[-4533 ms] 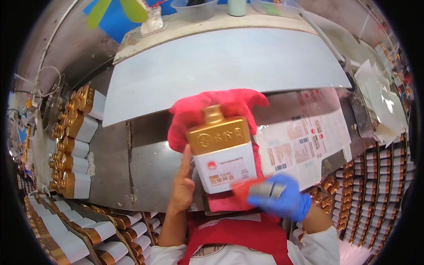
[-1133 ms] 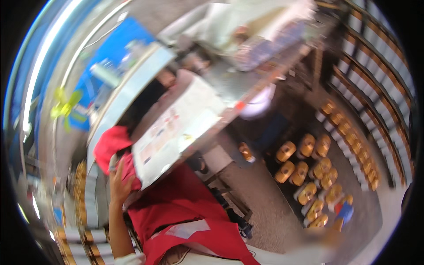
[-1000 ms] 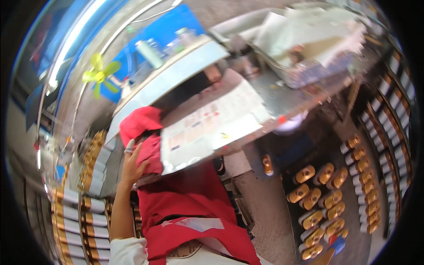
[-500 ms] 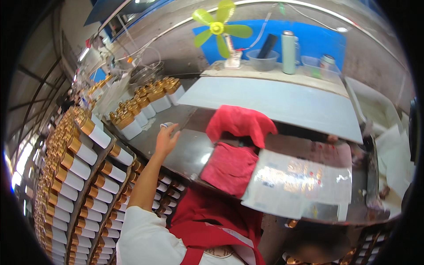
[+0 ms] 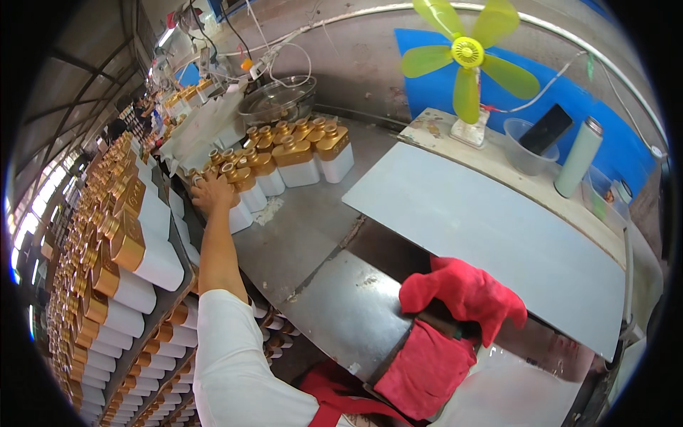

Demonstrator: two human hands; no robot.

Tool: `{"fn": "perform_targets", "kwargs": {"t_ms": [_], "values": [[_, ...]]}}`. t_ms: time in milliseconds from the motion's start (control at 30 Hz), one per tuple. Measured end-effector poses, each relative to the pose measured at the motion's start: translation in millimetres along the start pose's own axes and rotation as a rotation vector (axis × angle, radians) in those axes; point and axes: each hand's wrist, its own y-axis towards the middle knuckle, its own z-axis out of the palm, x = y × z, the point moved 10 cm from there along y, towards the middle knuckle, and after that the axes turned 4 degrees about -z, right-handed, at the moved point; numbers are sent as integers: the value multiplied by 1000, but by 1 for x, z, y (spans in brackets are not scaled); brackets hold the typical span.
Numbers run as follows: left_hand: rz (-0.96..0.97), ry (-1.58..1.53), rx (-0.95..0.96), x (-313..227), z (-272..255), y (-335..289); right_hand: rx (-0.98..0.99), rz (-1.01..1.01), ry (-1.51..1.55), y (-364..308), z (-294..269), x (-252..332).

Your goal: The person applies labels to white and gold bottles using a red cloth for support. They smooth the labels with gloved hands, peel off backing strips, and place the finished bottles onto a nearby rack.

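My left hand [image 5: 215, 192] reaches across the metal bench to a group of white bottles with gold shoulders and necks. Its fingers are curled around the top of a bottle [image 5: 240, 218] at the near left end of the group; the fingertips are partly hidden. Right beside it stand more of these bottles [image 5: 267, 172], upright and close together. My right hand is out of the picture.
Racks of similar bottles [image 5: 146, 252] rise at the left. A red cloth [image 5: 430, 370] and a crumpled red cloth [image 5: 466, 292] lie near a pale board [image 5: 491, 199]. Behind are a green fan [image 5: 467, 53], a plastic bowl [image 5: 525, 153], a flask [image 5: 580, 156] and a metal basin [image 5: 277, 99].
My left hand has gone from open above the bench, forward and left to the bottles, and closed around one. The view has turned left, toward the bottles.
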Motion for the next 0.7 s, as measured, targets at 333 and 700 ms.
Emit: {"fn": "perform_targets", "kwargs": {"t_ms": [333, 700], "values": [[206, -67, -293, 2, 5, -49, 178, -419, 791, -53, -254, 95], [558, -648, -89, -20, -125, -201, 356, -545, 325, -94, -78, 175]]}}
